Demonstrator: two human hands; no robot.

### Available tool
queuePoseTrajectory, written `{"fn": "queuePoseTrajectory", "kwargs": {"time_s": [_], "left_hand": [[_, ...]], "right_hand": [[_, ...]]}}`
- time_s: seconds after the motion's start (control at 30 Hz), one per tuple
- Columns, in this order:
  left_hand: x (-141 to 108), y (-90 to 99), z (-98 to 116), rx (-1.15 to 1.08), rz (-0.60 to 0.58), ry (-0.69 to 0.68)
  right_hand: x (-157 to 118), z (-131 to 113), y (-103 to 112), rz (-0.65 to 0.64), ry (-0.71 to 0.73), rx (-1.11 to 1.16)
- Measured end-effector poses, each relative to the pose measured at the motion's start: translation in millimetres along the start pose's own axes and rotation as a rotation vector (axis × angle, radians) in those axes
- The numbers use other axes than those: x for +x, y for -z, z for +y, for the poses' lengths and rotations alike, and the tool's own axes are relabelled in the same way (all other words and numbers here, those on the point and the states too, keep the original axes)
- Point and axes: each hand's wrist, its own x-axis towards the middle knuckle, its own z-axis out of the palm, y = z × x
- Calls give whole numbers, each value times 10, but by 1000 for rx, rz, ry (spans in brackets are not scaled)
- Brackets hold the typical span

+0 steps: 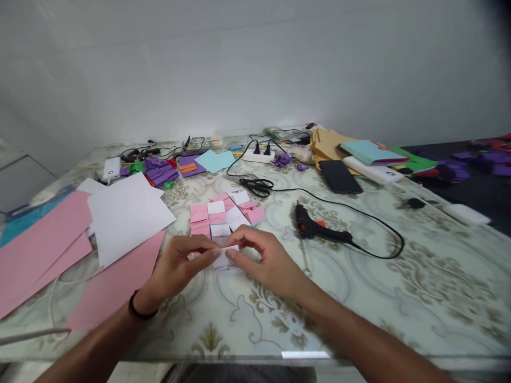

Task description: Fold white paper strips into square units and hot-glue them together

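Note:
Between my two hands is a small folded piece of white paper (224, 259), held low over the table. My left hand (181, 266) pinches its left side between thumb and fingers. On the other side, my right hand (261, 259) grips the right edge the same way, thumb on top. Just behind them lies a cluster of folded pink and white paper pieces (217, 213), partly hidden by my fingers. Black-handled scissors (257, 186) rest beyond that cluster. A black hot glue gun (319, 226) lies to the right, its cord looping around.
White sheets (128, 218) overlap pink sheets (48, 244) at left. Purple folded strips (159, 170) and light blue paper (215, 160) lie farther back. A power strip (258, 155) with plugs, a black phone (340, 177) and a stacked light blue pad (373, 152) occupy the back right.

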Motion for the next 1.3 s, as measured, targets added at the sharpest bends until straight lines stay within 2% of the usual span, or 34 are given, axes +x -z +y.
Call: {"fn": "queuePoseTrajectory", "kwargs": {"time_s": [0.17,0.27,0.57,0.73,0.8,0.97,1.07,1.2,1.3], "left_hand": [[-21,-103,-20,56,-27,9],[-36,-103,-28,99,-69,-26],[-69,-83,23,202,-83,-143],[-72,-16,7,160,-11,-120],[-62,-26,-8,145,-16,-83],[-41,-88,1,125,-96,0],[-40,-91,30,183,-146,2],[-43,-57,58,237,-109,-28],[-40,-30,64,222,-94,-46]], "right_hand": [[-19,-3,-29,-13,6,-32],[-35,-11,-27,-38,25,-44],[-29,-58,12,-93,34,-102],[-16,-120,131,-43,6,-86],[-13,-120,147,-25,7,-88],[-28,-68,71,-129,27,-180],[-47,-50,36,-111,5,-195],[-57,-64,45,-54,-76,-130],[-47,-69,54,-29,-80,-101]]}}
